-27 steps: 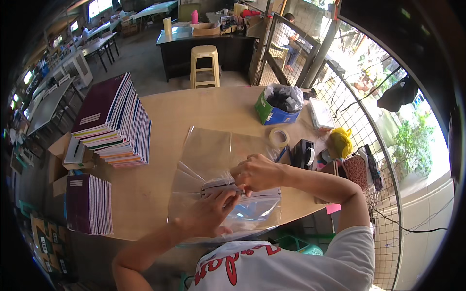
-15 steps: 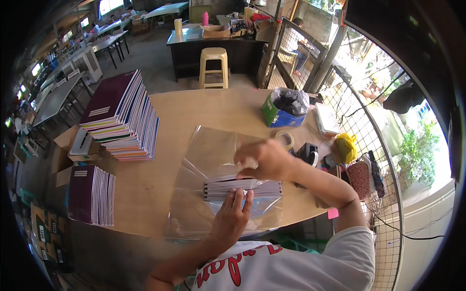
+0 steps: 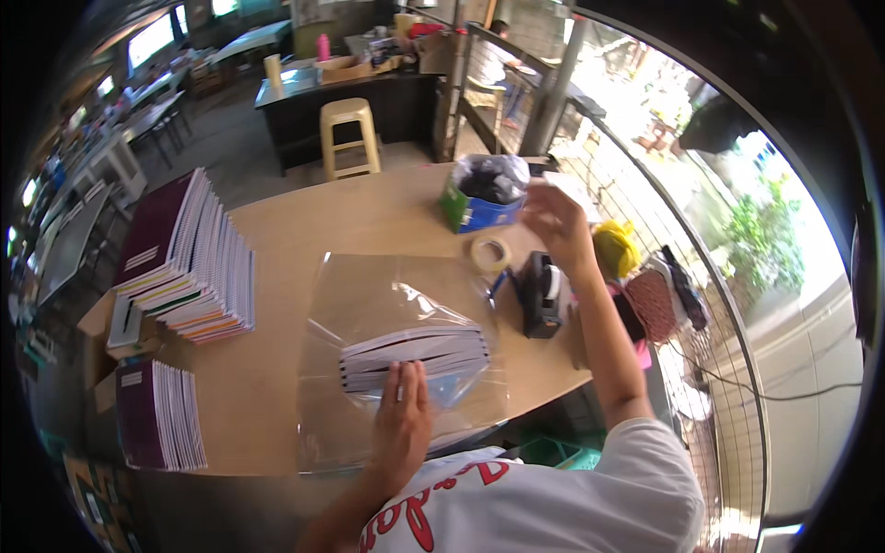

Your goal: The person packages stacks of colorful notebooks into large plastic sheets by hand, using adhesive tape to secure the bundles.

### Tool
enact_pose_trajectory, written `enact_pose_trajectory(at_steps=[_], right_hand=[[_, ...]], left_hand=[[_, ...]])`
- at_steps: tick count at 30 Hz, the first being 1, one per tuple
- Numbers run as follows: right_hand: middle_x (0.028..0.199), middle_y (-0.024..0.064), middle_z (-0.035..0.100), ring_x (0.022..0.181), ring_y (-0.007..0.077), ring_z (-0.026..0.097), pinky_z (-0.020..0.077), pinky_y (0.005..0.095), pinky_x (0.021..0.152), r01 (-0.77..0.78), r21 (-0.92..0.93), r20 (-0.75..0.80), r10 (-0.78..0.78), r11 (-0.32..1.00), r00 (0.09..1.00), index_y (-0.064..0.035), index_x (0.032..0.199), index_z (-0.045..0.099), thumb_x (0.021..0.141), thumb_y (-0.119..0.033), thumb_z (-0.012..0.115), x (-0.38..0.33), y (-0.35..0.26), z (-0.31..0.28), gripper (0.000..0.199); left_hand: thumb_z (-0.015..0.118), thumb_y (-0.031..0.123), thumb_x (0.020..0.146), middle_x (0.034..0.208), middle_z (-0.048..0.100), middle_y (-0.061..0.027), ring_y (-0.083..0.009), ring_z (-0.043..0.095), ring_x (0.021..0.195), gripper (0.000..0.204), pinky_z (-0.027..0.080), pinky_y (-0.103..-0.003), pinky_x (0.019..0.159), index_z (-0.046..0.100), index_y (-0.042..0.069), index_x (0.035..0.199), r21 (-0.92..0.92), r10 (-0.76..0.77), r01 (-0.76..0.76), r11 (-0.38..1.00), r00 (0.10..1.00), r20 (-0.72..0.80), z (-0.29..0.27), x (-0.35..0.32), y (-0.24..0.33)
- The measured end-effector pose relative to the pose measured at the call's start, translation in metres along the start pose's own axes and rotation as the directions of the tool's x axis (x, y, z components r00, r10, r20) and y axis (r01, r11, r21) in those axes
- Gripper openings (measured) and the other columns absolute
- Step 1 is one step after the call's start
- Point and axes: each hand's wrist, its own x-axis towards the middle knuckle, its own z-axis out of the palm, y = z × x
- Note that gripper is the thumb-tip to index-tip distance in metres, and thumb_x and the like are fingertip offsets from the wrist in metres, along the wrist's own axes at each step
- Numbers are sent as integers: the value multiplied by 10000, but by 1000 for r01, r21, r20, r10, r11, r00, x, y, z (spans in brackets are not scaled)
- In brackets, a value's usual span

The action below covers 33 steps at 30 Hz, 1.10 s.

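Observation:
In front of me a bundle of white-paged notebooks [image 3: 424,355] with dark binding marks at both ends lies in a clear plastic sheet [image 3: 359,276] spread on the table. My left hand [image 3: 407,405] presses down on the bundle, fingers straight and laid flat. Over at the right, my right hand [image 3: 556,219] is raised beside a green and blue box [image 3: 470,210] lined with a grey plastic bag. Motion smears its fingers, so whether anything is in them cannot be made out. Below this hand are a roll of tape [image 3: 490,253] and a black tape dispenser [image 3: 542,295].
Tall notebook stacks [image 3: 207,258] and a shorter one [image 3: 161,415] stand along the table's left side. A yellow bag [image 3: 616,249] and a brown patterned pouch [image 3: 652,306] lie by the wire mesh at right. Beyond the table are a stool [image 3: 348,115] and a person [image 3: 489,66].
My right hand has left the plastic above the notebooks and moved right and away, toward the lined box. My left hand stays on the bundle. The whole view has shifted.

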Motion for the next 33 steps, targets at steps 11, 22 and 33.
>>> enact_pose_trajectory(at_steps=[11,22,33], right_hand=[[604,68,629,548,145,596,471,331,552,-830,67,-337,796,553,503,-18,698,723,767,-303,797,-191,242,-76,302],[778,41,639,638,118,582,519,253,611,-106,994,58,847,-2,528,-70,982,610,988,-189,586,-253,195,17,122],[709,160,649,560,216,618,469,348,500,-84,34,549,52,996,834,-189,1548,-190,783,-38,763,-105,-49,117,1231]], left_hand=[[506,44,941,1376,455,-244,-423,428,1320,500,394,-440,1099,387,-77,1412,-49,-35,38,998,997,72,5,6,3],[514,38,930,1377,441,-256,-427,419,1323,499,407,-435,1089,390,-116,1387,-54,24,-21,998,998,62,-4,14,7],[532,40,861,1360,442,-274,-406,426,1331,585,397,-410,1113,373,-160,1388,-12,56,-55,998,998,20,10,2,-6]])
